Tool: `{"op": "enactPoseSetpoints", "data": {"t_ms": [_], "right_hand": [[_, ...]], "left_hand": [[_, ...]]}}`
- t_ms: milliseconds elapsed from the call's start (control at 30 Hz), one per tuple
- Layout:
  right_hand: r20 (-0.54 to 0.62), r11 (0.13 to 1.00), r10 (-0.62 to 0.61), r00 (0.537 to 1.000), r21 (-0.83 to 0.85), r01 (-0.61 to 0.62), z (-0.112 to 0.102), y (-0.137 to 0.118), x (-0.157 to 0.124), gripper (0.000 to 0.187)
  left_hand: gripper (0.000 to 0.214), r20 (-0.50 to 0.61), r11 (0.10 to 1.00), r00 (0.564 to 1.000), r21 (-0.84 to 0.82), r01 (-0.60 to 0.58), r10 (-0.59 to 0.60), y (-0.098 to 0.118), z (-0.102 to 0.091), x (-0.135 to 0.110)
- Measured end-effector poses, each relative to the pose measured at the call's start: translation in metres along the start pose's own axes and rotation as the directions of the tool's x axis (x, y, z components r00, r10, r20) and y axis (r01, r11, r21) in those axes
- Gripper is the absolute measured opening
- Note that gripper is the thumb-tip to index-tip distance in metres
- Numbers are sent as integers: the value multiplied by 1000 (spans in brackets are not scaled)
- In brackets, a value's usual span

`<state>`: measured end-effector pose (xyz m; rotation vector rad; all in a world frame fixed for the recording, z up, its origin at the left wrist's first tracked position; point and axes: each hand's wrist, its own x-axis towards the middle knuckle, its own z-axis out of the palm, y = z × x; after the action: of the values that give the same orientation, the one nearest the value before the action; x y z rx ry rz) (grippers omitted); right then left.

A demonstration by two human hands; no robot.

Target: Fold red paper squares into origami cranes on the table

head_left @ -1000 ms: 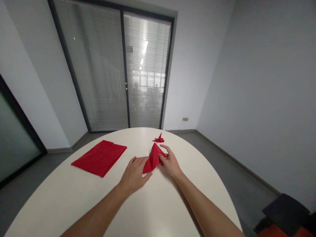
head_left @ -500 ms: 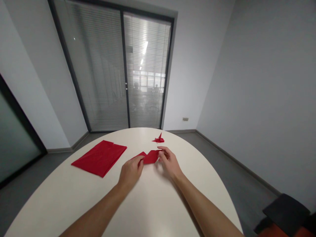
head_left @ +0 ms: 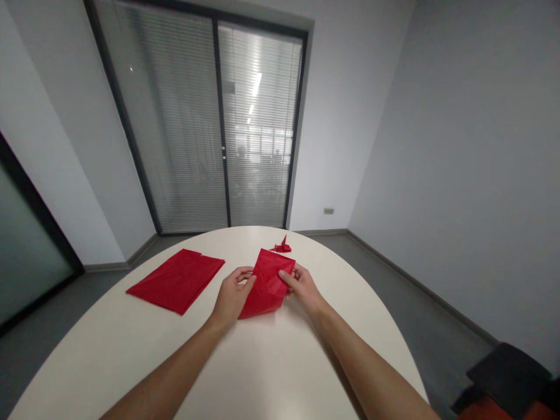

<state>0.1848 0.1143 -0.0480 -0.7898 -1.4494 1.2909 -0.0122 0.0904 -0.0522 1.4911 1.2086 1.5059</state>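
A red sheet of paper (head_left: 265,284), creased and unfolded into a rough square, is held up off the white oval table (head_left: 131,350) between both hands. My left hand (head_left: 231,297) pinches its left edge, thumb on top. My right hand (head_left: 303,287) pinches its right edge. Just beyond the sheet a small folded red paper crane (head_left: 282,247) stands on the table.
A stack of flat red paper sheets (head_left: 177,278) lies to the left on the table. Glass doors with blinds (head_left: 210,128) are behind the table. A dark chair with an orange part (head_left: 507,379) stands at the lower right.
The red paper was a folded triangle, then lay low and flat between my hands; now it is opened out and lifted, with both hands pinching its side edges.
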Motion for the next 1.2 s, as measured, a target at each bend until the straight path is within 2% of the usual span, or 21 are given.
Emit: {"op": "enactPoseSetpoints", "data": {"t_ms": [200, 367, 500, 633, 733, 833, 933, 1200], "right_hand": [[-7, 996, 66, 998, 64, -65, -4, -6, 1, 43], [-45, 987, 152, 987, -48, -154, -10, 4, 5, 39], [-61, 980, 196, 979, -18, -198, -17, 13, 6, 42], [-48, 982, 189, 981, -14, -190, -22, 20, 7, 37], [-36, 979, 201, 979, -37, -202, -23, 25, 8, 29], [-23, 977, 205, 979, -62, -206, -25, 30, 9, 24], [4, 976, 209, 978, -70, -208, -26, 32, 10, 26], [66, 982, 185, 981, 14, -186, -24, 27, 8, 25]], "left_hand": [[39, 41, 993, 994, -62, 101, -99, 3, -1, 5], [26, 67, 993, 996, 103, 52, -59, -11, -4, 5], [21, 170, 985, 985, 172, 9, -39, -20, -6, 0], [22, 231, 965, 970, 262, 16, -78, -21, -7, -4], [23, 233, 958, 967, 285, 38, -108, -17, -5, -6], [27, 234, 976, 969, 215, 31, -82, -12, -3, -5], [31, 228, 982, 971, 186, 24, -67, -11, -2, -2], [28, 216, 974, 968, 213, 84, -131, -20, -2, 1]]}}
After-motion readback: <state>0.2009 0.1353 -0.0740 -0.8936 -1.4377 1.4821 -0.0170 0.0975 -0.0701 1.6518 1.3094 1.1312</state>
